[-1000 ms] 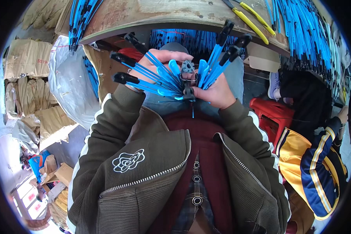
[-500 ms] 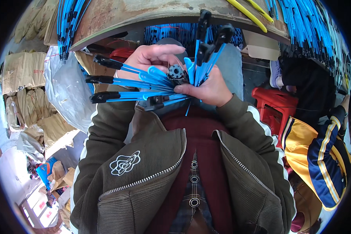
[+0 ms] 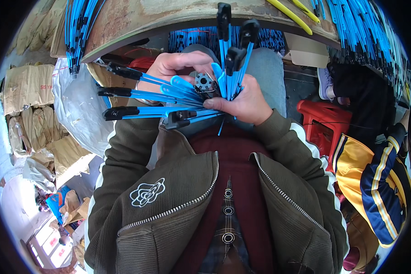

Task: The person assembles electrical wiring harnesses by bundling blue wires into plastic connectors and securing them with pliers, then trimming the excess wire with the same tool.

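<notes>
My right hand (image 3: 251,102) is closed around a half-built umbrella frame, its thumb pressing just below a round black notched hub (image 3: 203,82). Blue ribs (image 3: 162,98) with black ends fan out from the hub to the left. More blue ribs (image 3: 243,71) stand up on the far side, by my right fingers. My left hand (image 3: 176,68) reaches behind the left-hand ribs, its fingers curled in at the hub's upper edge. A thin wire (image 3: 211,76) loops beside the hub, and those fingertips seem to pinch it, though they are partly hidden.
A wooden bench (image 3: 169,11) crosses the far side, carrying yellow-handled pliers (image 3: 292,16). Bundles of blue ribs hang at its left (image 3: 80,32) and right (image 3: 360,32). A red stool (image 3: 322,121) and a co-worker's yellow and navy sleeve (image 3: 374,182) are at right. Cardboard (image 3: 29,86) lies left.
My left index finger has bent from stretched out to curled down by the hub. The frame has turned a little, its upright ribs swinging left and farther away.
</notes>
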{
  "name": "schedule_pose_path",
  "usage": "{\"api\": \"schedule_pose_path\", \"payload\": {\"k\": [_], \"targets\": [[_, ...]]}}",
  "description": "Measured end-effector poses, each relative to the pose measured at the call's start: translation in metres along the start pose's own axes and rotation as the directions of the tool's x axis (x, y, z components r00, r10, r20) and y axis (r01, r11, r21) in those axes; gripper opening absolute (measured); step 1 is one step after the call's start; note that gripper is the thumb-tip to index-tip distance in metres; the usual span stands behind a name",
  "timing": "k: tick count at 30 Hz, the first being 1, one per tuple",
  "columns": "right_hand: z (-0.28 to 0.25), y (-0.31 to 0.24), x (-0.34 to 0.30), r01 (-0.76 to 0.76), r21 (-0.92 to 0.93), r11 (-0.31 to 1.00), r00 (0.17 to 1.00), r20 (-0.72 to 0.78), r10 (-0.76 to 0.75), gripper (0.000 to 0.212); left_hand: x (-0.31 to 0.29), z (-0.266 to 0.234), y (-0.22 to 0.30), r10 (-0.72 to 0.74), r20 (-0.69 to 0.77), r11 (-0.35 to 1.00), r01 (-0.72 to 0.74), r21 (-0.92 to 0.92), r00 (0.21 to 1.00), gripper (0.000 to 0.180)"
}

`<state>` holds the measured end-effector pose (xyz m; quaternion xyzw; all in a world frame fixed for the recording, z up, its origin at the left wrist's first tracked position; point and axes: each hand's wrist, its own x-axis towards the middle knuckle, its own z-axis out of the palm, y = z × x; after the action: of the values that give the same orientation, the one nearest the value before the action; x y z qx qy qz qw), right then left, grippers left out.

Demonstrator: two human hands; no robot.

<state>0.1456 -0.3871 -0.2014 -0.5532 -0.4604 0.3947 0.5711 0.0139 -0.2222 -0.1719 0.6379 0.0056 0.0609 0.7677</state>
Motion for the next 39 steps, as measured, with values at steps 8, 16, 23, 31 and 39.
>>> {"api": "schedule_pose_path", "payload": {"k": [8,16,23,31,39], "targets": [[0.0,-0.001,0.001,0.055,-0.025,0.998,0.998,-0.042,-0.056,0.04,0.027,-0.007,0.032,0.071,0.279,0.949,-0.151,0.276,0.958,0.029],[-0.003,0.003,-0.003,-0.047,-0.071,0.996,0.998,-0.034,0.045,0.044,0.02,-0.007,0.01,0.165,0.225,0.983,-0.179,0.045,0.96,0.025],[0.002,-0.004,0.001,-0.008,0.024,1.0,0.998,-0.07,0.009,0.037,0.014,0.003,0.01,0.124,0.084,0.992,-0.127,0.024,0.989,0.022],[-0.002,-0.009,0.0,-0.096,0.126,0.987,0.992,-0.065,0.105,0.04,0.015,-0.008,0.006,0.112,0.143,0.965,-0.142,0.222,0.983,0.027],[-0.002,-0.001,0.002,-0.063,0.188,0.98,0.98,-0.175,0.096,0.039,0.018,-0.005,0.014,0.077,0.075,0.961,-0.094,0.261,0.994,0.036]]}}
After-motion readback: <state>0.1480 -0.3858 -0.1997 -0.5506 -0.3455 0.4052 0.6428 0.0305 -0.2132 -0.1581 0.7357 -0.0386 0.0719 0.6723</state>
